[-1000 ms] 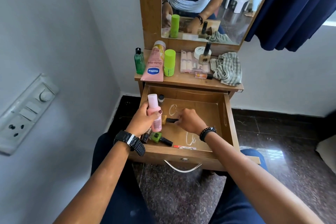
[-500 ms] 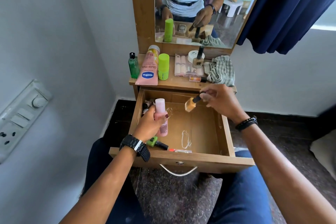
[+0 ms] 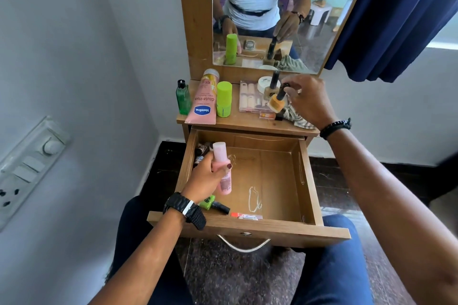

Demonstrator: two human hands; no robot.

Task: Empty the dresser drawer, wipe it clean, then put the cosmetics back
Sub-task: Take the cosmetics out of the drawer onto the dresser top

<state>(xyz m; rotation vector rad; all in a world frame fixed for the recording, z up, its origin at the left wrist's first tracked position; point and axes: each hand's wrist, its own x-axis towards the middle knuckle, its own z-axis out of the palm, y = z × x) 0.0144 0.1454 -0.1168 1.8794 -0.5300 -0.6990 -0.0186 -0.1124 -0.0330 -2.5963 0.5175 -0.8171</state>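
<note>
The wooden drawer (image 3: 308, 176) stands pulled out below the dresser top (image 3: 245, 123). My left hand (image 3: 205, 179) grips a pink bottle (image 3: 223, 168) above the drawer's left side. My right hand (image 3: 307, 99) pinches the black cap of an orange nail polish bottle (image 3: 277, 103), held just over the dresser top beside the striped cloth (image 3: 296, 116). Inside the drawer lie a green nail polish (image 3: 210, 202), a small red-and-white item (image 3: 245, 215) and some dark items (image 3: 202, 151) in the back left corner. White smears mark the drawer floor.
On the dresser top stand a green bottle (image 3: 183, 99), a pink Vaseline tube (image 3: 203, 99), a lime-green container (image 3: 223, 99), a flat palette (image 3: 250, 100), a white jar (image 3: 264, 82) and a beige nail polish (image 3: 271, 88). A mirror (image 3: 267, 12) rises behind. A switch panel (image 3: 27, 166) is on the left wall.
My right hand has lifted the orange nail polish out of the drawer and carried it up to the dresser top. My left hand keeps holding the pink bottle over the drawer.
</note>
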